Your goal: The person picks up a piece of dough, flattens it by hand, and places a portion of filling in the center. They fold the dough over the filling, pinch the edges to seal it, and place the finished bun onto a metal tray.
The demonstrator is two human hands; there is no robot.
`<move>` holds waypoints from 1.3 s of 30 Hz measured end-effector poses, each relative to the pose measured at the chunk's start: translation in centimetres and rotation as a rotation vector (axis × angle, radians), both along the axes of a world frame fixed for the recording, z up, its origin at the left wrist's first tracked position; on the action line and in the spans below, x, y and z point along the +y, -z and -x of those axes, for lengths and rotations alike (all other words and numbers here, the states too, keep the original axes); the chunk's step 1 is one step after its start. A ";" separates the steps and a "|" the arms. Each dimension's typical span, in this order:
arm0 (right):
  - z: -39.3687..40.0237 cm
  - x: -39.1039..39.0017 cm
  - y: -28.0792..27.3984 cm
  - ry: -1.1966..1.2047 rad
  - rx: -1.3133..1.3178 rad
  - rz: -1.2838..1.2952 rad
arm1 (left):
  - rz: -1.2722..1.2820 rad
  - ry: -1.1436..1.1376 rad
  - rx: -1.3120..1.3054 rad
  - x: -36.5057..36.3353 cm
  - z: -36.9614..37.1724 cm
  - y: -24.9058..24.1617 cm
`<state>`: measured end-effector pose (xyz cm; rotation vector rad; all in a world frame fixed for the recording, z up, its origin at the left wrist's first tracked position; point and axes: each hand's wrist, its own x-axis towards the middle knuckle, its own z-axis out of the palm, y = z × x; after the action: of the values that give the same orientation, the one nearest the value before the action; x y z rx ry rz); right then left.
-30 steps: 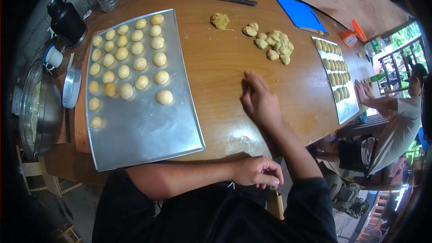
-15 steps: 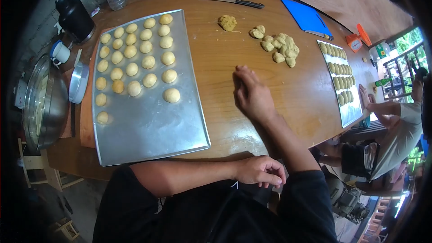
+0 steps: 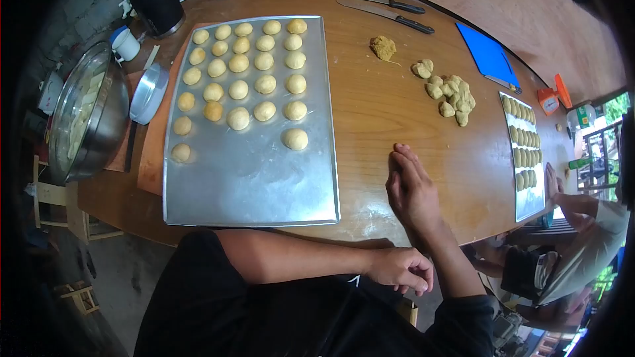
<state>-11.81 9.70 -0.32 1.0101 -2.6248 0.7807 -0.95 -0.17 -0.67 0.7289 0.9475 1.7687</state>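
My right hand (image 3: 415, 192) rests on the table right of the large metal tray, its fingers stretched out side by side and nothing visible in it. Nearer my body, my left hand (image 3: 401, 270) hangs past the table edge beside my right forearm, fingers loosely bent and apart, holding nothing visible. Several round dough balls stand in rows on the metal tray (image 3: 251, 188), whose lower part is bare metal. Beyond my right hand lie a cluster of pale dough pieces (image 3: 460, 98) and a crumbly yellowish lump (image 3: 383, 47).
Two knives (image 3: 397, 15) and a blue board (image 3: 486, 56) lie at the far side. Left are a steel bowl (image 3: 99, 132), a round pan (image 3: 149, 94) and a black flask (image 3: 155, 0). Another person (image 3: 582, 244) touches the table near a second tray (image 3: 529, 201) at right.
The view has turned, so the tray and dough appear farther right. My right hand has drawn back slightly toward my body. My left hand's fingers are a little more bent.
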 end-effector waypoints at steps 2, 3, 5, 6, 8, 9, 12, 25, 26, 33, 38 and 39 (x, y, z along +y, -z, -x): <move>2.0 -0.1 -0.1 0.093 -0.036 0.020 | -0.003 -0.004 -0.004 0.0 0.1 0.1; 3.3 -0.2 -0.4 0.196 -0.067 0.055 | 0.008 0.003 -0.005 0.1 0.0 0.1; 5.4 -0.8 0.1 0.224 -0.035 0.008 | 0.009 0.014 0.015 0.2 0.0 0.1; 5.5 -2.0 0.1 0.146 -0.027 0.023 | 0.014 -0.005 0.004 0.0 0.0 0.0; 4.2 -2.9 0.2 0.028 -0.024 0.049 | 0.029 -0.022 0.010 -0.2 0.2 -0.3; 2.9 -2.4 0.3 0.030 -0.023 0.046 | 0.026 -0.020 0.012 -0.2 0.2 -0.3; 1.3 -0.3 -0.8 0.056 -0.114 0.051 | 0.004 0.012 -0.005 0.0 0.3 -0.1; 3.6 -0.9 0.3 0.112 -0.095 0.051 | 0.027 0.013 -0.010 -0.2 0.5 -0.4; 5.4 -1.0 0.2 0.156 -0.107 0.061 | 0.032 0.010 -0.003 -0.3 0.4 -0.4; 2.5 -1.8 0.8 0.039 -0.037 0.092 | 0.036 -0.008 -0.015 -0.5 0.3 -0.8; 5.9 -0.8 0.5 0.163 -0.012 0.071 | 0.029 0.020 -0.008 -0.1 0.0 -0.5; 6.6 -1.5 0.5 0.174 0.037 0.061 | 0.028 0.001 -0.003 -0.2 0.1 -0.5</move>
<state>-18.45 8.15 -0.85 0.7612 -2.5968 0.7876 -1.01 -0.32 -0.13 0.7082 0.9684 1.7517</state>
